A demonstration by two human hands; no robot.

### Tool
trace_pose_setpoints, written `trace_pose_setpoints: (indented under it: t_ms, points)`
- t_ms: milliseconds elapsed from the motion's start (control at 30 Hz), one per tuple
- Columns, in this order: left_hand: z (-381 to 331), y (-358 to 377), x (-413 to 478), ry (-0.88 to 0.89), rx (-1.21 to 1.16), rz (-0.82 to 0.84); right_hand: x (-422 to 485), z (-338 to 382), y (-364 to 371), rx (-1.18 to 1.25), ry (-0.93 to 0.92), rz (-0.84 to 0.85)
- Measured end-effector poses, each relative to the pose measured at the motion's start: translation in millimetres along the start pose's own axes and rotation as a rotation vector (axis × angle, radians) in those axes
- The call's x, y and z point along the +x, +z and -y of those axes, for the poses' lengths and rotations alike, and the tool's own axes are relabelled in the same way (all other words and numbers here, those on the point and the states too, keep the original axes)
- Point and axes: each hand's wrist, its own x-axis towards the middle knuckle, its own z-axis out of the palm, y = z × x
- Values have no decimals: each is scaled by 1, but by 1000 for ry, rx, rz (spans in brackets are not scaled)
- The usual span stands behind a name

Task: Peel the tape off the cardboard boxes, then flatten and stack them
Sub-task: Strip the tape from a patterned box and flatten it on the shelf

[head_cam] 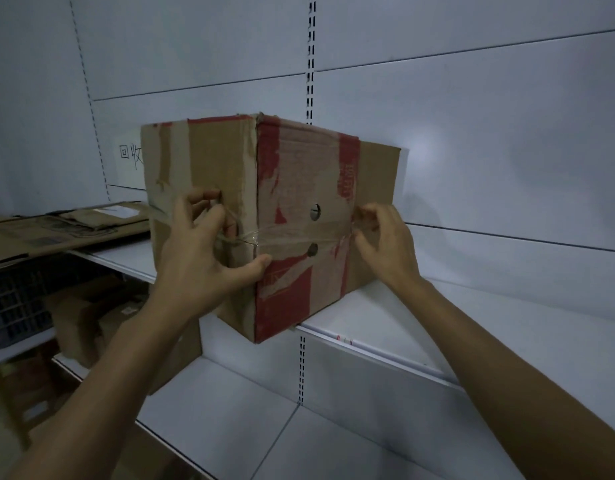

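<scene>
A brown cardboard box point(209, 157) with torn red print stands on a white shelf point(489, 327), one corner jutting over the shelf's front edge. A band of clear tape point(292, 233) runs around its middle, across two round holes. My left hand point(198, 258) is on the box's left face; its fingers hook under a loosened, stretched strand of the tape and its thumb presses the box's corner. My right hand point(385, 244) has its curled fingertips at the tape on the box's right edge.
Flattened cardboard point(56, 230) lies stacked on the shelf to the left, below a white paper sign point(129, 161). Lower left shelves hold more boxes point(91, 320) and a dark crate point(15, 306). White slotted back panels stand behind.
</scene>
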Motion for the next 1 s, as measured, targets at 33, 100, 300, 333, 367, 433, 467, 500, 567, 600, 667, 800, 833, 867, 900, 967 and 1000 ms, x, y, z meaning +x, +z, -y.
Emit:
trace_pose_setpoints:
  t_ms: [33, 100, 300, 333, 367, 433, 467, 500, 567, 600, 667, 800, 833, 867, 900, 967, 1000]
  points:
    - [1, 1, 0, 0, -4, -2, -2, 0, 3, 10, 5, -19]
    - [1, 1, 0, 2, 1, -1, -4, 1, 6, 38, 56, -55]
    - [-4, 9, 0, -26, -18, -5, 3, 30, -9, 123, 431, 54]
    - [-6, 12, 2, -36, -17, 0, -2, 41, -12, 156, 472, 119]
    - [-7, 15, 4, -45, -19, 6, -10, 52, -16, 197, 496, 185]
    - [-10, 22, 9, -42, -26, 5, -34, 74, -24, 371, 536, 299]
    - [-12, 26, 11, -35, -24, -2, -48, 85, -31, 478, 568, 372]
    - [-13, 30, 12, -31, -15, -15, -62, 95, -37, 562, 589, 462]
    - [-16, 38, 12, -31, 4, -38, -94, 111, -45, 570, 475, 589]
    - [-17, 41, 11, -32, 8, -43, -113, 119, -45, 502, 346, 574]
    - [-19, 43, 11, -17, 21, -39, -153, 136, -39, 286, 117, 489]
    - [-14, 33, 13, 48, 79, 32, -199, 152, -35, 149, 37, 415]
    - [-12, 29, 14, 53, 82, 67, -198, 149, -37, 274, 138, 424]
    - [-9, 24, 14, 63, 87, 104, -196, 144, -40, 428, 278, 484]
    - [-7, 20, 16, 86, 102, 131, -194, 139, -43, 605, 431, 562]
    - [-3, 14, 18, 141, 143, 155, -184, 132, -46, 792, 733, 453]
    - [-2, 12, 18, 154, 158, 162, -179, 127, -47, 840, 862, 302]
